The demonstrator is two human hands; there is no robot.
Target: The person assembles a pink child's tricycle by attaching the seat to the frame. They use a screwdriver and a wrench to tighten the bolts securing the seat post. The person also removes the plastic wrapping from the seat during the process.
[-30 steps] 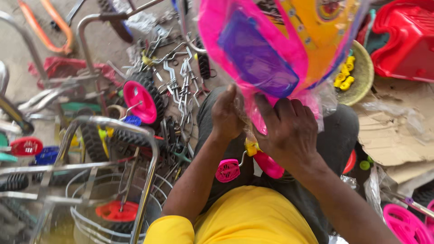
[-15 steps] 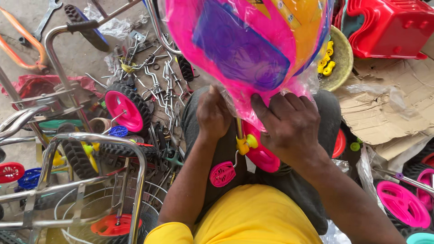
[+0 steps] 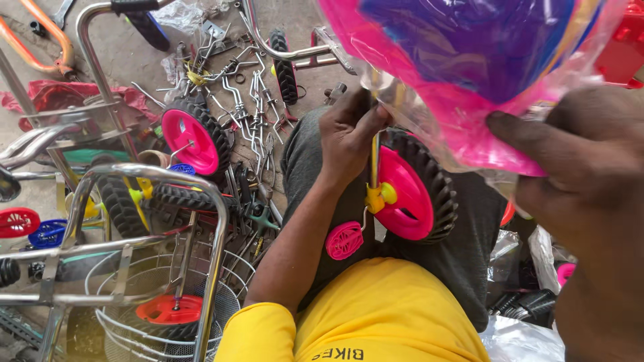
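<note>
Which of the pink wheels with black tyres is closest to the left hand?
The pink wheel on the person's lap, just below the left hand. The other pink wheel lies farther left on the ground among metal parts.

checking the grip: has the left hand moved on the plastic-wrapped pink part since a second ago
Cannot tell: the left hand still grips below the wrapped pink part; the head camera itself shifted.

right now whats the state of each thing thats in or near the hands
left hand: closed around the thin yellow rod
right hand: pressed on the plastic-wrapped pink part
pink part: wrapped in clear plastic, raised
pink wheel: black tyre on, mounted on the yellow rod
pink pedal: hanging below the wheel
</note>
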